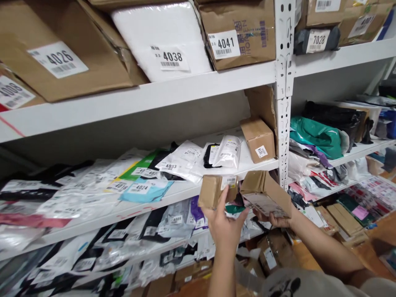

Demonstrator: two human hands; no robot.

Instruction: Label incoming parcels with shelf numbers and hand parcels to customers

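My left hand [225,225] is raised in front of the middle shelf, its fingers against a small cardboard box [209,192]. One fingertip lies by the white label [228,181] on that box, and the thumb points to the right. Just beside it, my right hand [274,219] supports a second cardboard box [276,196] from below, fingers curled at its lower edge. This box is tilted, with a flap showing, and a pale label is on its near side. Part of the right hand is hidden by the box.
White shelves [185,84] carry numbered parcels. Large boxes, such as one cardboard box [247,31], stand above. Plastic mailers [182,159] and a brown carton [258,138] lie on the middle level. An upright post [283,82] divides the bays. More boxes [275,251] sit below.
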